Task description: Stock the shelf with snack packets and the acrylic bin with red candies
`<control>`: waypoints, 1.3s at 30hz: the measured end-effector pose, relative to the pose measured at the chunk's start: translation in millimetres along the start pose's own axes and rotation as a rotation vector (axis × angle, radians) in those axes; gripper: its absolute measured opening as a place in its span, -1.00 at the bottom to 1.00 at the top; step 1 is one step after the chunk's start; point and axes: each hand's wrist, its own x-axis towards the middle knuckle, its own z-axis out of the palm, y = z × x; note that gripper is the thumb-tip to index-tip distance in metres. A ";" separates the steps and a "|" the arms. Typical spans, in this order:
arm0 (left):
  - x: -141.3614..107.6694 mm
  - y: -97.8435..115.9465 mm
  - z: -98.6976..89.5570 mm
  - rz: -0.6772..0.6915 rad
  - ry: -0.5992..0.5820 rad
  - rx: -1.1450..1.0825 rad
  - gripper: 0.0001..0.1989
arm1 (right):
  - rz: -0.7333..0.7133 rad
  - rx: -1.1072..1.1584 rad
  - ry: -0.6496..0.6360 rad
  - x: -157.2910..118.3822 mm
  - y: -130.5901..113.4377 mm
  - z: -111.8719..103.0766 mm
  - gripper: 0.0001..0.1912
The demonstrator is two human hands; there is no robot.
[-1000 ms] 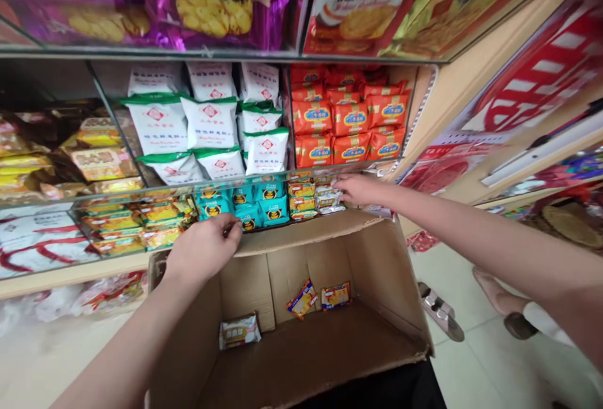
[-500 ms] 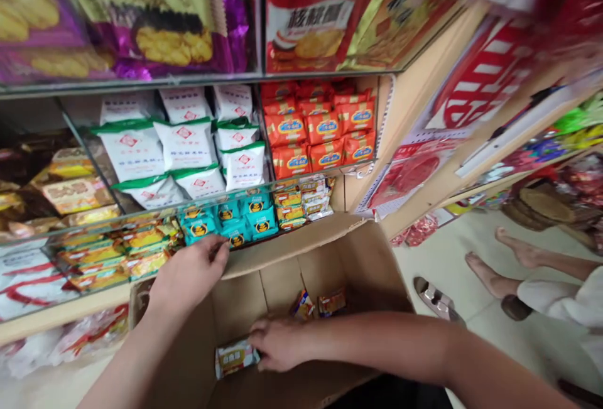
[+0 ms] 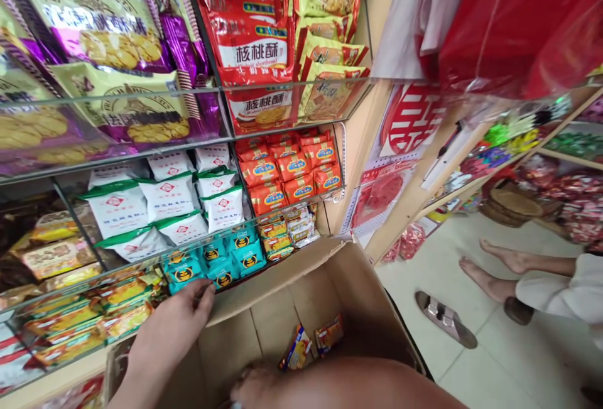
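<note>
My left hand (image 3: 176, 321) is closed on the near-shelf flap of an open cardboard box (image 3: 277, 286), with thumb and fingers at its edge. Down inside the box is my right hand (image 3: 257, 387), blurred and partly cut off by the bottom of the view. Its fingers are curled, and only a pale sliver of a small snack packet shows beneath them. Beyond that hand, a blue-and-orange packet (image 3: 298, 349) and an orange-brown packet (image 3: 328, 335) lie on the box's bottom. My right forearm hides part of the box.
Glass-fronted shelves hold white-and-green packets (image 3: 167, 198), red packets (image 3: 292, 176), teal packets (image 3: 235, 258) and larger biscuit bags (image 3: 259, 51). At the right, another person's legs (image 3: 513, 271) extend over the tiled floor, near a loose sandal (image 3: 445, 319). Red plastic (image 3: 509, 26) hangs at upper right.
The view has shifted, showing more of the upper shelf. My right hand and its packet now sit lower in the picture, the packet mostly out of sight. My left hand stays at the flap.
</note>
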 end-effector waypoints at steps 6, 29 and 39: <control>-44.1 -15.7 27.1 0.306 0.365 -0.700 -0.73 | 0.201 0.475 0.153 -75.9 -0.7 -92.1 -0.65; -85.9 46.8 49.3 0.377 0.031 -0.773 -0.56 | 0.169 0.562 0.635 -189.7 1.5 -181.5 -0.70; -9.4 1.1 -3.6 0.026 0.038 0.111 -0.52 | 0.519 -0.309 0.364 -160.9 115.6 -275.5 -0.73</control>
